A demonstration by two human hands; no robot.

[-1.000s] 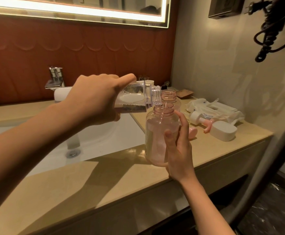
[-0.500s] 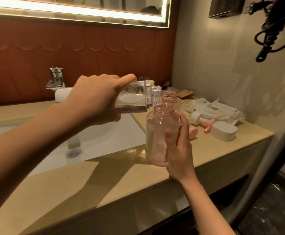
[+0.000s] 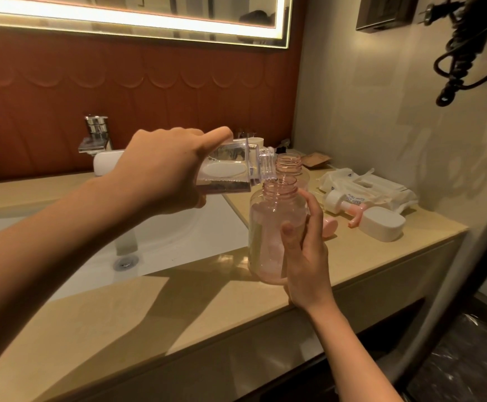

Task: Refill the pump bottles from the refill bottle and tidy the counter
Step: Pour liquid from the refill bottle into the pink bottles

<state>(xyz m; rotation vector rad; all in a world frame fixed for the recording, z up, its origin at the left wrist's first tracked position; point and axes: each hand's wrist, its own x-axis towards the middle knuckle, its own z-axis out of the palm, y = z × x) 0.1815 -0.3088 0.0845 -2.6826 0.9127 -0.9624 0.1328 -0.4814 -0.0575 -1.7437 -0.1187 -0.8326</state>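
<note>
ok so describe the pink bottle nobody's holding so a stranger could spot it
Start at the white sink; on the beige counter right of it, two open pink bottles stand one behind the other. You want the far pink bottle, mostly its threaded neck showing past the tilted refill bottle. No hand touches it, whereas the near pink bottle is gripped by the right hand.

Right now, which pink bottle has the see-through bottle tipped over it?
The nearer pink bottle, held by the right hand: the mouth of the clear refill bottle is at its neck. The other pink bottle stands behind, unheld.
</note>
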